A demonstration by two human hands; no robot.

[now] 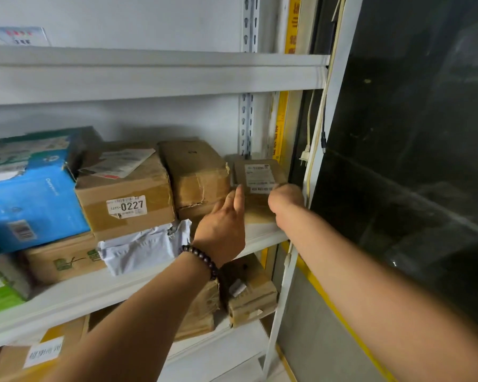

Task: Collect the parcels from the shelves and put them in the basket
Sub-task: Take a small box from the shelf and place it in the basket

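Mid shelf (94, 293) crowded: blue carton (31, 205), 0227 box (127, 197) atop white poly bag (144, 246), taped brown box (196, 175) just beside small labelled parcel (260, 175) at rt end, near hanging cables (312, 150); left hand (224, 227) straight-fingered against parcel's left side; right hand (284, 198) curled round its rt edge.

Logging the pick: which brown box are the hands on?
The small box, rightmost on the shelf: the left hand touches it and the right hand grips it. The 0227 box and taped box sit farther left.
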